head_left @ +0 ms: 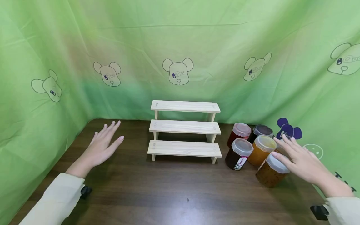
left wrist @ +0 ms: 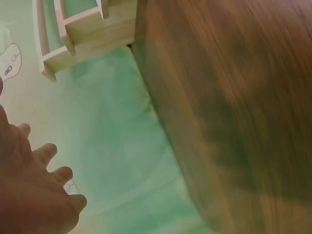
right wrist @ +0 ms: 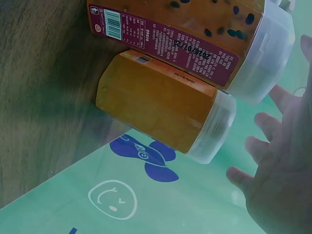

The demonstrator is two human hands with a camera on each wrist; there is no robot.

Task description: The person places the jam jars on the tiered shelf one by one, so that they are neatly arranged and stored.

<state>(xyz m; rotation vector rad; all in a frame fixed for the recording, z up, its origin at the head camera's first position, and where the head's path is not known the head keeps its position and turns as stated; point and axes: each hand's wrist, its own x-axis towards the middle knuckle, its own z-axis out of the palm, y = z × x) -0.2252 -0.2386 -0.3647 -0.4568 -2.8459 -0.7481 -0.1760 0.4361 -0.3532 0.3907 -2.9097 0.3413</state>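
Observation:
My right hand (head_left: 302, 157) is above the seeded amber jar (head_left: 270, 173), fingers extended. Its thumb overlaps that jar's pale lid in the head view; I cannot tell whether it touches. The right wrist view shows the same seeded jar (right wrist: 195, 24), with a maroon label, beside an orange jar (right wrist: 156, 102). Around it stand a yellow-orange jar (head_left: 257, 154), a dark jar with a white-and-pink label (head_left: 236, 157), a red jar (head_left: 234, 137) and a black-looking jar (head_left: 253, 136). Over the table's left side, my left hand (head_left: 99, 148) is spread and holds nothing.
A pale wooden three-step rack (head_left: 184, 148) stands mid-table near the back. Green printed cloth (head_left: 135, 50) hangs behind and along both sides of the dark wooden table (head_left: 168, 190). The jars cluster right of the rack.

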